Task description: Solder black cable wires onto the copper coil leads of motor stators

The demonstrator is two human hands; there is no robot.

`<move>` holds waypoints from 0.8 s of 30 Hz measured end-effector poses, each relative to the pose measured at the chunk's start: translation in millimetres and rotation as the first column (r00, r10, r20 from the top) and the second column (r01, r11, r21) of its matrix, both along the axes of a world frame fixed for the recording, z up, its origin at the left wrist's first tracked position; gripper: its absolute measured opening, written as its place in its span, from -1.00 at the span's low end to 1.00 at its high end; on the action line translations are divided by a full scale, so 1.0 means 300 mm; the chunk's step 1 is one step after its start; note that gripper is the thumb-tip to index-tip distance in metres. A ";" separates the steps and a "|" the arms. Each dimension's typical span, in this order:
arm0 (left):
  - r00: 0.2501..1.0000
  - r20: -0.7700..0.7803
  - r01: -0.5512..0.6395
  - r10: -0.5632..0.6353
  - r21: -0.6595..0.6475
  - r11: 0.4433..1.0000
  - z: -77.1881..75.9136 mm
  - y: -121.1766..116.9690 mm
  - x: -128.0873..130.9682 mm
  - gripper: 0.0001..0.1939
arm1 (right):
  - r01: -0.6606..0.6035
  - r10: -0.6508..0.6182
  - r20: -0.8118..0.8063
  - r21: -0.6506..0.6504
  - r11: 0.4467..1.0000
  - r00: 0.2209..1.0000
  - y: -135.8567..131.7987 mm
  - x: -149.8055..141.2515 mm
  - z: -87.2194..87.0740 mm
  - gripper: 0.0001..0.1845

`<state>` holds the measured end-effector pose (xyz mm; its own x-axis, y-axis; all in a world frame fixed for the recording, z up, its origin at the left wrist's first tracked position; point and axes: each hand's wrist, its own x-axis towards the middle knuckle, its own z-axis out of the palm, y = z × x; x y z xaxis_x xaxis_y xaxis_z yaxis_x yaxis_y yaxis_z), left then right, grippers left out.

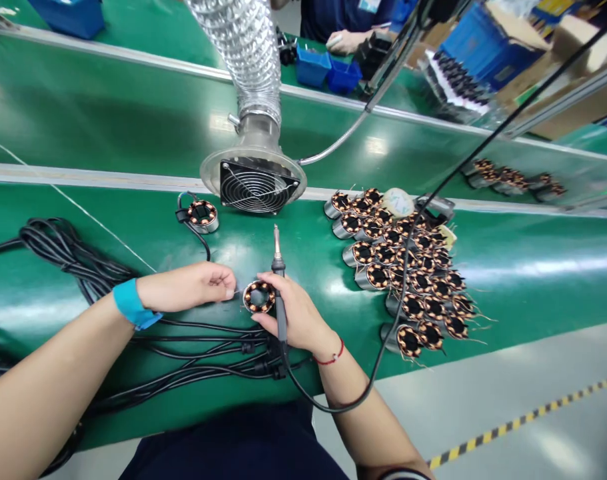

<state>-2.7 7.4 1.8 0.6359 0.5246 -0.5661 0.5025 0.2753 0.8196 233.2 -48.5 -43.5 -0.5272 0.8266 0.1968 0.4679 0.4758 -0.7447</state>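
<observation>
My right hand grips a motor stator, a metal ring with copper windings, between thumb and fingers. The same hand also holds a soldering iron, its tip pointing away from me toward the fan. Just left of the stator, my left hand is closed in a pinch at a thin wire end by the stator's rim. Another stator with a black cable attached stands farther back on the left.
A fume extractor fan hangs ahead on a foil duct. Several stators stand grouped on the right of the green bench. Black cables lie at the left and front. Across the partition, a co-worker's hand rests near blue bins.
</observation>
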 end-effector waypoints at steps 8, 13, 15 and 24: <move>0.951 0.146 -0.248 0.273 -0.167 0.954 -0.029 -0.035 0.052 -0.64 | -0.007 0.004 0.042 0.079 0.997 0.999 -0.003 -0.013 -0.006 -0.39; 0.895 0.145 -0.407 0.422 -0.123 0.905 -0.028 -0.055 0.086 -0.64 | 0.048 -0.057 0.060 0.132 0.990 0.997 -0.007 -0.017 -0.006 -0.38; 0.913 0.145 -0.373 0.380 -0.074 0.925 -0.019 -0.057 0.079 -0.62 | 0.092 -0.102 0.059 0.150 0.984 0.993 -0.006 -0.014 -0.009 -0.35; 0.986 0.082 -0.161 0.147 0.201 0.966 -0.010 -0.056 0.074 -0.63 | 0.160 -0.166 0.028 0.142 0.977 0.986 0.005 0.001 -0.024 -0.33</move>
<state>19.6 -9.3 -1.1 0.5704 0.7204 -0.3945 0.4098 0.1666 0.8968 233.4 -47.1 -50.6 -0.3973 0.8681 0.2976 0.5755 0.4883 -0.6560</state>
